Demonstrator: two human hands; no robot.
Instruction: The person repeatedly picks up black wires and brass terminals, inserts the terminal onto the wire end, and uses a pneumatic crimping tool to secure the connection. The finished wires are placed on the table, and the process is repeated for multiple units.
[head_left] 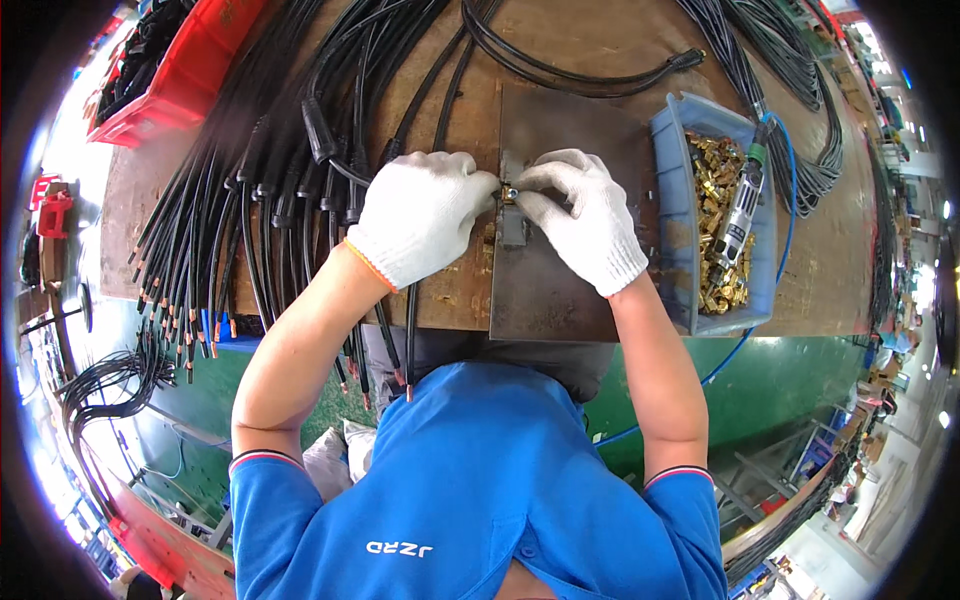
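Note:
A small brass-coloured metal fitting (509, 195) sits between my fingertips, over the left edge of a dark metal plate (555, 295). My right hand (588, 218), in a white knit glove, pinches it from the right with thumb and forefinger. From the left, my gloved left hand (422, 212) is closed, its fingertips right beside the fitting. Something dark shows at those fingertips, but the glove hides what it is. Black cables (330, 215) with bare copper ends lie bundled beside and beneath my left hand.
To the right stands a blue plastic bin (672, 190) of brass fittings (712, 165), with a silver handheld power tool (740, 210) lying across it on a blue air hose (790, 190). A red bin (165, 105) is at the far left. Coiled cables (800, 110) lie at the back right.

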